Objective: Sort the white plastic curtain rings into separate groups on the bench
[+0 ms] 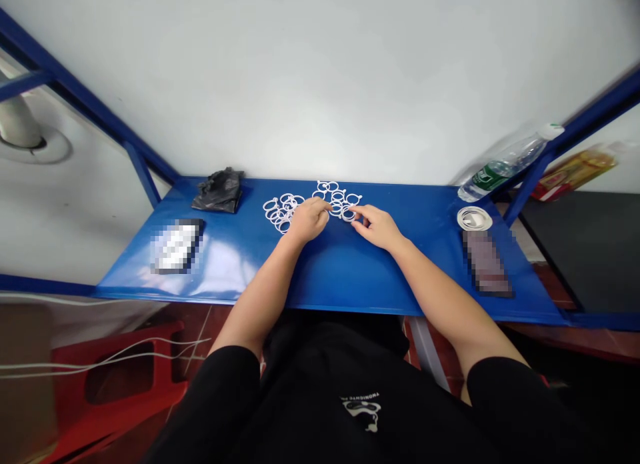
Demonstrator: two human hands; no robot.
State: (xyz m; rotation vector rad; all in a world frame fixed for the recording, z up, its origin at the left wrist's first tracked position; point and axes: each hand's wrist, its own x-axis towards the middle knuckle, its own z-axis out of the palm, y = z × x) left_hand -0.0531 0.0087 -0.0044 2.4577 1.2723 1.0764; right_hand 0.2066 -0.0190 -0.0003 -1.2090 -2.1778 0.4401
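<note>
Several white plastic rings (281, 211) lie in two loose groups at the back middle of a blue table (340, 277). My left hand (309, 221) rests between the groups, its fingers curled and pinched on a white ring at the edge of the right group (337, 196). My right hand (376, 227) sits just to the right, fingertips pinching another ring at about the same spot. Both hands nearly touch each other over the rings.
A crumpled black bag (219, 191) lies at the back left. A blurred flat device (176, 246) is on the left, another (486, 263) on the right, with a coiled white cable (474, 219) behind it. A plastic bottle (505, 163) leans at the right. A red stool (120, 377) stands below left.
</note>
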